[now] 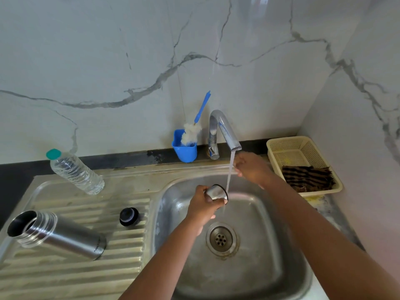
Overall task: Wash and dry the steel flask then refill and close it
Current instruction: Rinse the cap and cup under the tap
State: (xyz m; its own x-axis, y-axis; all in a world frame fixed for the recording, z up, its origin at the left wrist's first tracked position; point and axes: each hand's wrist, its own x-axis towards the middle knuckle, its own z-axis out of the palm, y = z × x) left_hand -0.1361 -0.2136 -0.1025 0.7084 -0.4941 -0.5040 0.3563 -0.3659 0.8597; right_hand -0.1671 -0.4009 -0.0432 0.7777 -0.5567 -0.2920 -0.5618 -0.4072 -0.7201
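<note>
My left hand [202, 205] curls around the steel flask cup [217, 192], tilting it over the sink basin [259, 245] so its black-rimmed mouth meets the stream of water [229, 172] from the tap [225, 132]. My right hand [251, 168] hovers just beyond the stream with fingers loosely bent, holding nothing. Well to the left of my left hand, the open steel flask [58, 233] lies on its side on the ribbed drainboard [75, 276], its black stopper [129, 216] between flask and hand.

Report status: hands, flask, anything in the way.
Left hand grips steel cup lid by running tap stream. Right hand open beside the stream. Flask lying open on drainboard. Nothing in the way.
</note>
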